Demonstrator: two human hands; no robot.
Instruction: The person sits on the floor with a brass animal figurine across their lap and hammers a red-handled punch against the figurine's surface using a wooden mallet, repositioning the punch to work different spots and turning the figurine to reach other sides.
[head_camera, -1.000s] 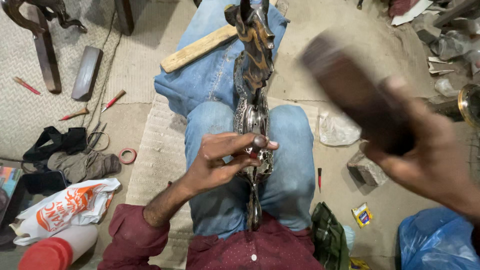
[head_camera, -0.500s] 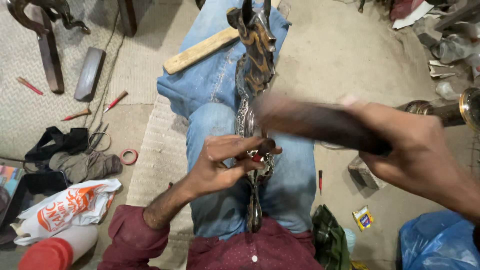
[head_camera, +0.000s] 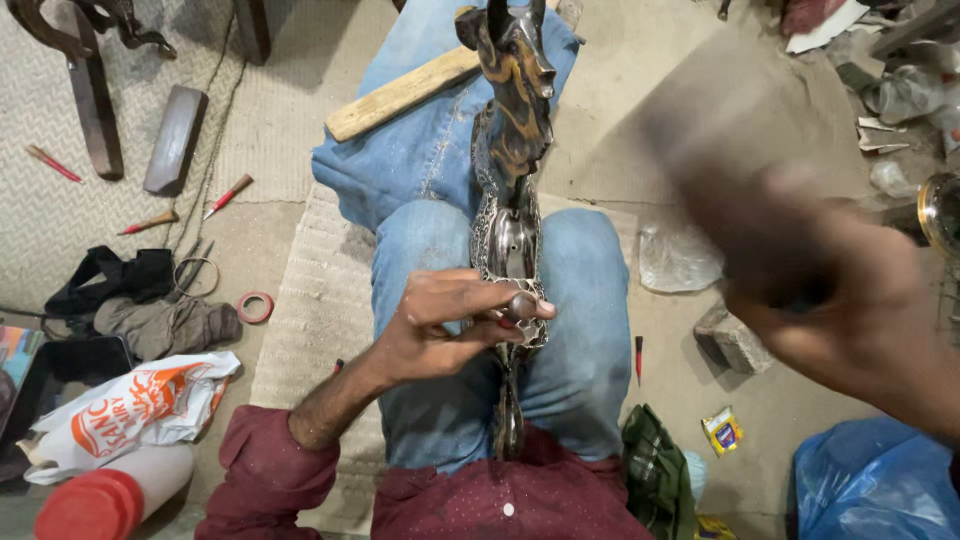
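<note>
Two bare hands work over a carved animal figure (head_camera: 510, 200) lying lengthwise on the person's lap, partly clad in metal. Left hand (head_camera: 450, 320) pinches a small punch (head_camera: 522, 304) against it. Right hand (head_camera: 850, 300), blurred, closes around a dark mallet (head_camera: 740, 170). Figure looks hard, heavy, rigid; best steadied mid-body.

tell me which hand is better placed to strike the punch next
Right, most likely. The right hand is raised beside the figure with a blurred mallet, free to come down. The left hand is busy pinching the punch against the figure.
</note>
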